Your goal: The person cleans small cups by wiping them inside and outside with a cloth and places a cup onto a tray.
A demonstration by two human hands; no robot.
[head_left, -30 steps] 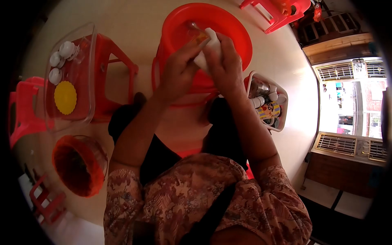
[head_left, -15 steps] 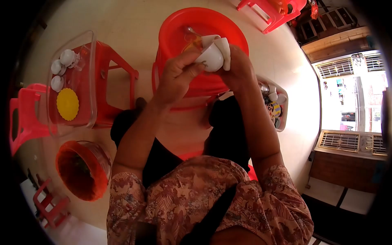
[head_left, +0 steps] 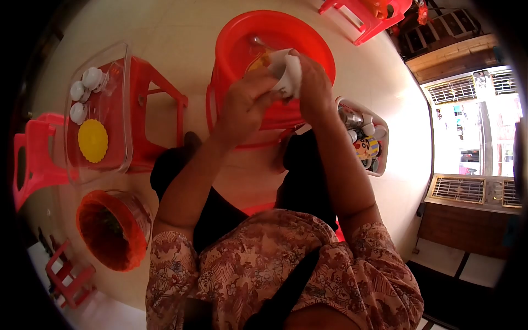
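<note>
My left hand [head_left: 242, 104] grips a white cup [head_left: 280, 82] by its side, above the red basin [head_left: 235, 33]. Wrapped over the cup's right side and rim, my right hand [head_left: 317, 91] presses a white pad [head_left: 294, 71] that looks like a sponge or folded cloth. The fingertips of my right hand are partly hidden behind the pad. Inside the basin, beyond the cup, lie a yellow piece [head_left: 258, 62] and a shiny spoon-like thing [head_left: 257, 40].
At left, a clear plastic tray [head_left: 127, 110] on a red stool [head_left: 154, 74] holds several white cups [head_left: 78, 91] and a yellow scalloped plate [head_left: 92, 141]. Below stands a bin with an orange bag [head_left: 91, 212]. At right, a basket [head_left: 386, 154] holds metal and patterned containers.
The cup has turned in my hands and its rounded outside shows less. My right hand and the pad have shifted slightly left over it.
</note>
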